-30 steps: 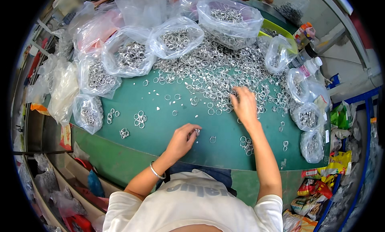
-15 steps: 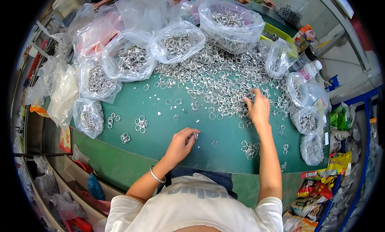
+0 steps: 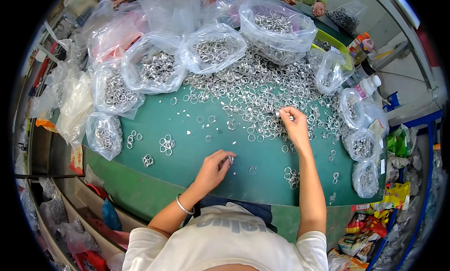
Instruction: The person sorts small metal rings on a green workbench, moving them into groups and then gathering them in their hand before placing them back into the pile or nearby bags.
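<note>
A large heap of silver-coloured metal rings [image 3: 262, 90] spreads over the green table [image 3: 201, 172]. My right hand [image 3: 295, 125] is at the heap's near right edge, its thumb and fingers pinched on a ring. Lower and to the left, my left hand [image 3: 213, 170] rests just above the table with curled fingers, a ring or rings showing at the fingertips; how many I cannot tell. A single ring [image 3: 253, 169] lies to the right of my left hand. Beside my right forearm sits a small cluster of rings [image 3: 291, 177], partly covered by the arm.
Open plastic bags of rings line the far side, including a big one [image 3: 276, 25], and the left [image 3: 104, 136] and right [image 3: 365, 178]. Small ring groups [image 3: 166, 144] lie left. Bottles [image 3: 368, 86] and a yellow-green basket [image 3: 344, 55] stand right. Another person's hands [image 3: 318, 8] show opposite.
My right hand has shifted slightly left, and its spread fingers have closed in a pinch on a ring. My left hand has hardly moved. The view has shifted a little.
</note>
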A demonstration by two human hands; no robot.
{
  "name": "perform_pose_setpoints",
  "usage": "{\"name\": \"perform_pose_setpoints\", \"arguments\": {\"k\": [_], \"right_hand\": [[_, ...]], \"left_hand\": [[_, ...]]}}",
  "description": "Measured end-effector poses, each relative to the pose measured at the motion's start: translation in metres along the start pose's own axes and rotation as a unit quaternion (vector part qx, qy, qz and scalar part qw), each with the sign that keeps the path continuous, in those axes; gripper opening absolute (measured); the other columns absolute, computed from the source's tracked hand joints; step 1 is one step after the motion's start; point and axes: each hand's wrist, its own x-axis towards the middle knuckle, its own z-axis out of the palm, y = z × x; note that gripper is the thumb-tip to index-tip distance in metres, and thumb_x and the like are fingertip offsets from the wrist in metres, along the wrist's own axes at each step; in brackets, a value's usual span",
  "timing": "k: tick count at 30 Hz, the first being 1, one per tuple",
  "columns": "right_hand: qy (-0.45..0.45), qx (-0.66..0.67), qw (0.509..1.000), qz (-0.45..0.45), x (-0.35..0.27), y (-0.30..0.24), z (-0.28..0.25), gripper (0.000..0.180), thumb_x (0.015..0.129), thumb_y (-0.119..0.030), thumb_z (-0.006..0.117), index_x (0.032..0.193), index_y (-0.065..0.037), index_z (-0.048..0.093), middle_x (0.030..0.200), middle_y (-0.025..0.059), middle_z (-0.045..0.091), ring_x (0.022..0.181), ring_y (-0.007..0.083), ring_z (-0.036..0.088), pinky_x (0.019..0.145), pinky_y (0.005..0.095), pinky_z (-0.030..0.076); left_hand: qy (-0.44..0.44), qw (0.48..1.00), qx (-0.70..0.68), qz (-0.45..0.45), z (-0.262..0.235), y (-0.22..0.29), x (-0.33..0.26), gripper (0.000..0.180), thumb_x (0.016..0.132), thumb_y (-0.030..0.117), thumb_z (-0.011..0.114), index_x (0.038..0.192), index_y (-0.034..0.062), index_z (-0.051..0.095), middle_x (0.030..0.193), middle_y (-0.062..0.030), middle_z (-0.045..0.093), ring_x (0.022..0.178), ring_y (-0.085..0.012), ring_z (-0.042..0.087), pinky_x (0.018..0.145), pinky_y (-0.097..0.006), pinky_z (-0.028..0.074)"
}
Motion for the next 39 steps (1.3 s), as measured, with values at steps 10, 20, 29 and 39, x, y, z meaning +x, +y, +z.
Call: {"name": "perform_pose_setpoints", "arguments": {"k": [10, 20, 29, 39], "right_hand": [[0.060, 0.365, 0.915, 0.162, -0.015, -0.020, -0.032, 0.011, 0.092, -0.011, 0.056, 0.087, -0.002, 0.059, 0.070, 0.0067, 0.059, 0.047, 0.0060, 0.040, 0.038, 0.0187, 0.028], [0.581, -0.149, 0.749, -0.282, 0.035, -0.108, -0.119, 0.012, 0.091, -0.012, 0.059, 0.092, 0.000, 0.060, 0.081, 0.0071, 0.063, 0.073, 0.0141, 0.059, 0.066, 0.0277, 0.046], [0.276, -0.223, 0.930, -0.099, 0.059, -0.016, -0.094, 0.017, 0.086, -0.016, 0.063, 0.091, 0.000, 0.066, 0.071, 0.0137, 0.064, 0.060, 0.0250, 0.058, 0.059, 0.0347, 0.045], [-0.093, -0.334, 0.929, -0.127, -0.004, 0.002, 0.027, 0.016, 0.076, -0.018, 0.073, 0.087, -0.007, 0.068, 0.081, 0.0075, 0.059, 0.066, 0.0263, 0.060, 0.060, 0.0393, 0.047]], "left_hand": [[-0.007, 0.999, -0.014, -0.032, -0.001, 0.006, 0.001, 0.024, 0.083, -0.009, 0.051, 0.101, 0.0002, 0.063, 0.078, -0.0088, 0.057, 0.068, -0.0149, 0.058, 0.064, -0.026, 0.047], [0.048, 0.998, 0.015, -0.033, -0.015, 0.003, 0.001, 0.022, 0.083, -0.008, 0.052, 0.099, 0.0004, 0.064, 0.075, -0.0080, 0.060, 0.066, -0.0140, 0.059, 0.062, -0.026, 0.047], [0.051, 0.998, 0.008, -0.038, -0.008, -0.013, 0.000, 0.020, 0.084, -0.005, 0.055, 0.100, 0.0019, 0.064, 0.075, -0.0095, 0.057, 0.059, -0.0158, 0.052, 0.056, -0.027, 0.042], [-0.001, 0.998, 0.004, -0.066, -0.003, 0.005, 0.006, 0.024, 0.083, -0.008, 0.052, 0.102, 0.0002, 0.063, 0.077, -0.0093, 0.057, 0.067, -0.0155, 0.058, 0.064, -0.027, 0.048]]}}
